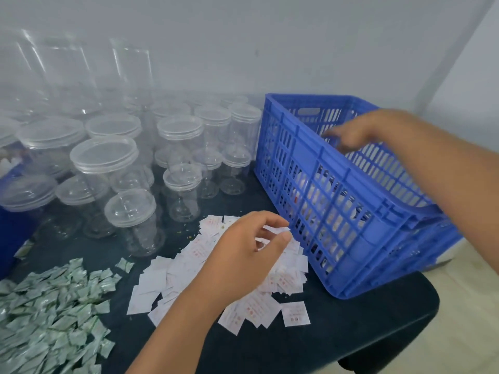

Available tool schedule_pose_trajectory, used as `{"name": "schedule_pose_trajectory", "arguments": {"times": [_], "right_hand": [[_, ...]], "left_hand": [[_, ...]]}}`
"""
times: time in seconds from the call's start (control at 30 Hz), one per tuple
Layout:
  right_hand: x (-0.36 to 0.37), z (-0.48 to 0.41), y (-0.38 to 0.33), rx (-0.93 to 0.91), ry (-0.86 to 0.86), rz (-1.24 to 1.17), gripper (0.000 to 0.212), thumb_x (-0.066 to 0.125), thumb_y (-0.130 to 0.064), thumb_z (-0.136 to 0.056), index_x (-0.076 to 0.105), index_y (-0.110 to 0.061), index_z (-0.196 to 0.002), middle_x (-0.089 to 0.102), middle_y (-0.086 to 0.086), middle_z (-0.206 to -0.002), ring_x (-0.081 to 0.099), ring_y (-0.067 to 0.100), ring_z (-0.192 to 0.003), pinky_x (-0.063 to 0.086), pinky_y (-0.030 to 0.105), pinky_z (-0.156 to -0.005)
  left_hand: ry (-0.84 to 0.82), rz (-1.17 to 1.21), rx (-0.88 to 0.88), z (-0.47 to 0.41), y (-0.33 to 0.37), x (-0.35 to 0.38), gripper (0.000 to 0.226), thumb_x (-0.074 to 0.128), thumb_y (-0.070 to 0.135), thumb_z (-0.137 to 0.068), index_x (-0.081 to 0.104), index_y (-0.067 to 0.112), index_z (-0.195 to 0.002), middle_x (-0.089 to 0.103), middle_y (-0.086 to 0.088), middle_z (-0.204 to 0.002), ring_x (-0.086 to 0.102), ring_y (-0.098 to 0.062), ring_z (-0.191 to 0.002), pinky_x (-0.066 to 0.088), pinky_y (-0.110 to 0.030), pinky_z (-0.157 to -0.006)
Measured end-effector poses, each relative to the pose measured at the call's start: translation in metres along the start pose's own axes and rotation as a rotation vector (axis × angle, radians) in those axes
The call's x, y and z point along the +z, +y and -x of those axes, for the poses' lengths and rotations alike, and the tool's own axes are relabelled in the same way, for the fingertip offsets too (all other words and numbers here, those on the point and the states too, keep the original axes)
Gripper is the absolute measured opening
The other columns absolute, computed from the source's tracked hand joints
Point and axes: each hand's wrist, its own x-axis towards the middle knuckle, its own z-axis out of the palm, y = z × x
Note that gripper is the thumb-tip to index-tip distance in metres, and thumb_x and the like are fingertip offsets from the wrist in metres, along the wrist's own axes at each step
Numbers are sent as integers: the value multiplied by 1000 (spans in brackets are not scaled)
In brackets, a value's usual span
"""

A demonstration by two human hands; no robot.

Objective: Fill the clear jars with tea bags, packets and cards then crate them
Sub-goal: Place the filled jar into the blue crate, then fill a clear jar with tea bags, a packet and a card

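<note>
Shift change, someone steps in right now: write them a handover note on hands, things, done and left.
Left hand pinches a white card over the card pile.
Right hand over the blue crate, blurred; grip unclear.
Green packets lie front left; empty lidded jars stand behind.
Done: filled jars show through the crate slats.
Left: fill and crate the many empty jars.
</note>
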Motion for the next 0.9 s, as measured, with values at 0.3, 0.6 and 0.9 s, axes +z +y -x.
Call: {"name": "schedule_pose_trajectory", "arguments": {"times": [0.3, 0.6, 0.9], "right_hand": [[-14, 178, -120, -420, 1045, -770, 24, 56, -50, -103, 71, -35, -114, 72, -20, -106, 67, -6, -97, 47, 10, -75], [149, 196, -349, -522, 604, -1418, 41, 51, -40, -95, 35, -18, -63, 36, -4, -56, 34, 8, -56, 28, 23, -53], [219, 178, -415, -436, 690, -1134, 51, 65, -24, -101, 34, -19, -61, 39, 3, -59, 39, 13, -54, 28, 31, -50]], "left_hand": [[342, -92, -30, 87, -3, -47, 34, 47, 64, -95, 70, 39, -90, 62, 9, -65, 56, -8, -57, 40, -12, -52], [339, -181, -181, 197, -31, -83, 24, 54, 57, -97, 69, 38, -93, 63, 10, -68, 51, -7, -58, 41, -20, -55], [426, -533, -300, 265, -27, -136, 18, 50, 62, -98, 62, 51, -103, 68, 29, -93, 65, 1, -81, 54, -23, -64]]}}
